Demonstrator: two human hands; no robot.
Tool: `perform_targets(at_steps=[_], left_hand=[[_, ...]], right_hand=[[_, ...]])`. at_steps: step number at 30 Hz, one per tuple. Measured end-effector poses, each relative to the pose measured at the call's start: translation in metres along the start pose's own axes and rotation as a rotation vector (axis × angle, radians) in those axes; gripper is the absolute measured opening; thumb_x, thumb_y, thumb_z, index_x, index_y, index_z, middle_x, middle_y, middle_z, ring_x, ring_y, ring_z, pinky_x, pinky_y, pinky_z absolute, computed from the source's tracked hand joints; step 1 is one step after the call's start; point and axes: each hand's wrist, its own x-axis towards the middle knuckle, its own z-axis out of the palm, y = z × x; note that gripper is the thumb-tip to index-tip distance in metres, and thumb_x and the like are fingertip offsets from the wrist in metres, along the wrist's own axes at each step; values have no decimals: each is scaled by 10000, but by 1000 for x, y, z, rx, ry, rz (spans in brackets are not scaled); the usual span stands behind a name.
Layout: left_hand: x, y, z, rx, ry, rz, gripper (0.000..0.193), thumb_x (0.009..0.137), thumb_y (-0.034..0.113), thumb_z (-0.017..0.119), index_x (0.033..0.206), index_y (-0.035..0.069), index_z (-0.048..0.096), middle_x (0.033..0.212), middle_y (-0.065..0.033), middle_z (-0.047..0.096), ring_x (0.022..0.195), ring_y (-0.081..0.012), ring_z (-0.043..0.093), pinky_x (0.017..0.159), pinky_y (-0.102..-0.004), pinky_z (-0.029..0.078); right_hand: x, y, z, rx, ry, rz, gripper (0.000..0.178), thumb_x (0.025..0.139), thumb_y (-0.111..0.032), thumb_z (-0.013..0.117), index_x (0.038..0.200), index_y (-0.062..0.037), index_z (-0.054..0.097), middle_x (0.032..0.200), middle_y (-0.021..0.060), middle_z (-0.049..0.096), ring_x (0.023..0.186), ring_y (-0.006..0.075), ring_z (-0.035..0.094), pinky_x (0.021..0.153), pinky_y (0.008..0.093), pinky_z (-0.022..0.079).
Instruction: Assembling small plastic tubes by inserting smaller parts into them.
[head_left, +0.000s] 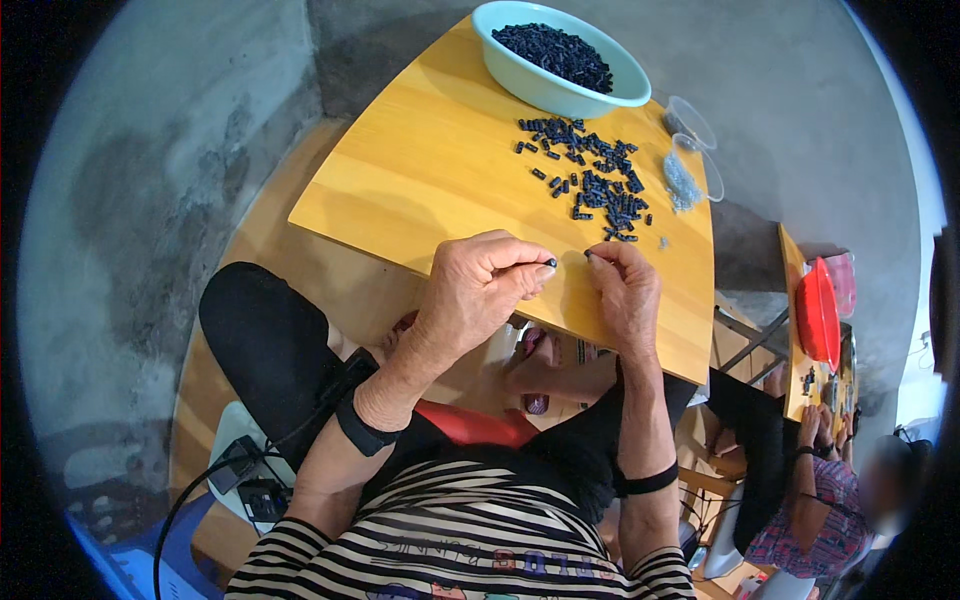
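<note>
Dark blue-black and no bigger than a bead, a small cylindrical piece (551, 263) sits pinched at the fingertips of the left hand (478, 285), held just above the near edge of the yellow wooden surface (430, 170). That grip is closed tight, thumb against forefinger, with the other fingers curled under, so the piece points toward the other hand. The right hand (627, 295) faces it, fingertips drawn together on something tiny and dark (588, 255), too small to tell what it is; the two hands are near each other but not touching, apparently so the two small parts can be brought end to end.

Beyond the hands, a loose scatter of the same dark pieces (595, 175) lies spread on the surface within reach of the right hand, flat enough that single ones can be picked out. Behind that stands a pale turquoise basin (600, 95) heaped with more of them. Two clear plastic cups (695, 150) stand at the right edge, one holding small greyish bits.

Nothing lies between the hands and the scatter. Both wrists wear black bands, and a cable runs from the left one down past the striped shirt. At the far right another person sits at a second surface with a red basin (818, 310).
</note>
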Motion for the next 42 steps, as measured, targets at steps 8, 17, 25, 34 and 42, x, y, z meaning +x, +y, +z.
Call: perform_targets(at_steps=[8, 17, 25, 34, 42], left_hand=[[0, -5, 10, -17, -24, -12, 79, 827, -31, 650, 894, -45, 688, 748, -70, 640, 647, -101, 623, 592, -219, 515], [-3, -7, 15, 46, -49, -3, 75, 816, -25, 663, 882, -44, 691, 734, -66, 646, 655, -97, 613, 595, -218, 503], [-3, -10, 21, 49, -94, 13, 76, 822, 9, 676, 881, -38, 689, 744, -69, 646, 651, -104, 618, 582, -232, 501], [-5, -15, 25, 61, -115, 14, 77, 825, -4, 668, 888, -46, 682, 733, -58, 635, 647, -96, 603, 580, -226, 493], [-5, 1, 22, 37, -99, 16, 87, 825, 0, 669, 898, -45, 682, 741, -56, 640, 666, -100, 616, 587, -224, 496]], right_hand=[[10, 2, -7, -472, 56, -404, 68, 799, -98, 619, 853, -56, 628, 832, 131, 626, 725, 353, 621, 638, 427, 497], [21, 17, -28, -85, 220, -131, 216, 766, -1, 660, 980, -32, 659, 804, 102, 659, 689, 183, 628, 641, 310, 500], [10, 23, -34, -238, 226, -216, 146, 770, -26, 673, 916, -20, 674, 770, 93, 637, 643, 179, 605, 603, 298, 481], [16, 5, -12, -491, 133, -337, 71, 804, -90, 631, 847, -39, 652, 794, 143, 618, 692, 325, 629, 639, 393, 497], [-25, -43, -28, 753, -136, 173, 191, 898, -57, 570, 1079, 0, 592, 802, 20, 571, 512, 15, 349, 441, 166, 258]])
